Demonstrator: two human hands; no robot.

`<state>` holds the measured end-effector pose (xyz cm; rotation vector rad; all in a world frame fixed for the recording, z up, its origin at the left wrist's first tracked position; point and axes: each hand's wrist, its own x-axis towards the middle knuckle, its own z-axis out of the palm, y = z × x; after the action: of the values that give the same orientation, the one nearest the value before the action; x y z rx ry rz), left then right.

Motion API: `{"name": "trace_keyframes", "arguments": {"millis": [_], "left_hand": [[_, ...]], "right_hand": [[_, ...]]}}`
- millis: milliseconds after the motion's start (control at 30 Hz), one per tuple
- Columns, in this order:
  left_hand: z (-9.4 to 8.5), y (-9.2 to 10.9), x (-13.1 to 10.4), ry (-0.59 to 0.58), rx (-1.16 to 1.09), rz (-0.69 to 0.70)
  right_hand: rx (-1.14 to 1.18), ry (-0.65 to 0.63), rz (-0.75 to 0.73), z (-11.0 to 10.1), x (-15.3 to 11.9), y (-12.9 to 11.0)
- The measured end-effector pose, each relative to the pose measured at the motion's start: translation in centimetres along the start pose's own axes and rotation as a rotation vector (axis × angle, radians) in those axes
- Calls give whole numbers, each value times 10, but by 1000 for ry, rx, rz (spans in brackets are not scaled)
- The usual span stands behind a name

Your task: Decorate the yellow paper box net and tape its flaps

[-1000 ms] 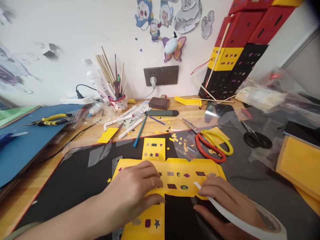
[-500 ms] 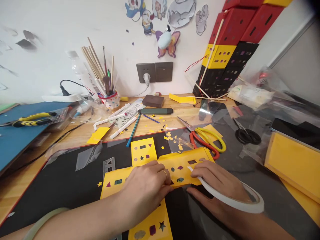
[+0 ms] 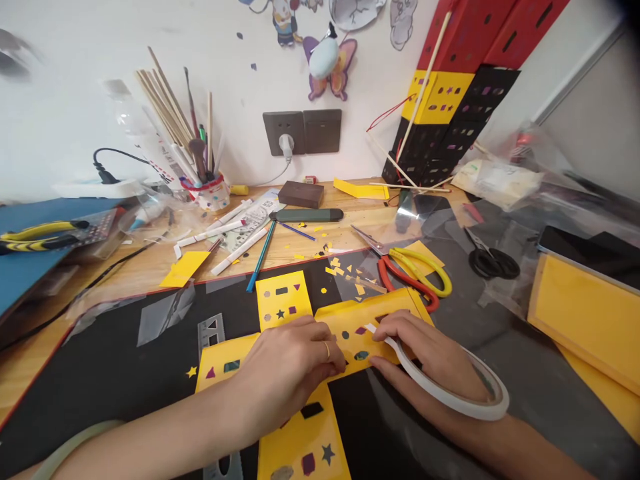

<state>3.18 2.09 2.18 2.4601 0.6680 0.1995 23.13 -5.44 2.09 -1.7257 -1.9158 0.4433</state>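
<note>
A yellow cross-shaped card [image 3: 327,433] with small cut-out shapes backed in dark and purple lies on the black mat [image 3: 125,367]. My left hand [image 3: 295,353] is closed over its centre, fingers bent and fingertips at the lower edge of the right flap; the thumb is mostly hidden. Over the right flap, my right hand [image 3: 425,347] has thumb and fingers curled around a white tape roll [image 3: 460,400]. The roll hangs across the back of that hand, and its narrow loose end sticks out left of the fingers above the flap. A clear stencil ruler [image 3: 212,328] lies partly beneath the card.
Red-and-yellow-handled scissors [image 3: 410,273] lie beyond the card, black scissors [image 3: 493,261] farther right. Yellow scraps and a utility knife [image 3: 307,215] are behind. A brush cup [image 3: 207,193] stands back left, a tower of decorated boxes [image 3: 445,100] back right. A phone [image 3: 590,257] rests on yellow sheets.
The right hand has moved slightly left with the tape roll, its loose end now farther over the flap. The left hand stays on the card. The view has shifted a little.
</note>
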Motion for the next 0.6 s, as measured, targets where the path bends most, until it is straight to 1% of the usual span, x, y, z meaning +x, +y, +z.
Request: {"name": "trace_keyframes", "arguments": {"millis": [67, 133, 167, 267, 333, 467, 600], "left_hand": [[-2, -2, 1, -22, -23, -22], [-3, -3, 3, -35, -51, -44], [-4, -4, 3, -38, -62, -51], [-5, -6, 4, -36, -86, -52], [-5, -7, 4, -29, -94, -51], [-5, -10, 3, -17, -115, -36], [-4, -12, 2, 5, -154, 1]], "right_hand": [[53, 33, -14, -2, -2, -4], [110, 12, -15, -3, -2, -12], [138, -35, -5, -3, -1, -17], [201, -244, 69, 0, 7, -31], [200, -333, 117, 3, 14, -37], [169, -390, 169, 9, 23, -36], [185, -417, 213, 13, 25, -32]]}}
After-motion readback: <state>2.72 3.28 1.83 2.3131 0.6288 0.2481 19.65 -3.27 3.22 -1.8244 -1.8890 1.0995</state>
